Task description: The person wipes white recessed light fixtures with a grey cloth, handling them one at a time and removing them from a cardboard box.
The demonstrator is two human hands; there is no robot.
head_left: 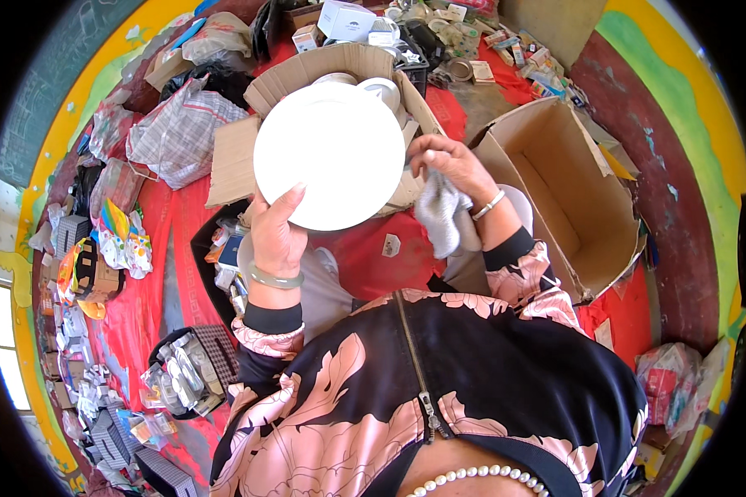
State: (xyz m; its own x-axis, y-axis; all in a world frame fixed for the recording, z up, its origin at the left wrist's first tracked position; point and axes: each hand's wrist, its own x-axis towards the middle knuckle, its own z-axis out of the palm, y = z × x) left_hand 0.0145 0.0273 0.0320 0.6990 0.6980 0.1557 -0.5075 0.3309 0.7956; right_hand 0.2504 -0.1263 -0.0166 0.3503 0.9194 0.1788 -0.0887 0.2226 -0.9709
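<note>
A round white plate (330, 157) is in my left hand (278, 228), whose thumb lies over its lower left rim. The fingers behind the plate are hidden. Just off the plate's right edge is my right hand (456, 170), fingers curled, with a greyish-white cloth (441, 217) hanging from it. Beyond the plate stands an open cardboard box (331, 62) with its flaps spread. White crockery (381, 91) shows inside, partly covered by the plate.
To my right is a large open cardboard box (568, 195). At my left sit a dark bin (211, 273) of small packages and a basket (215, 348) of clear bottles. Bulging plaid bags (182, 132) lie at far left; small boxes (346, 21) crowd the back. Red sheeting (191, 215) covers the floor.
</note>
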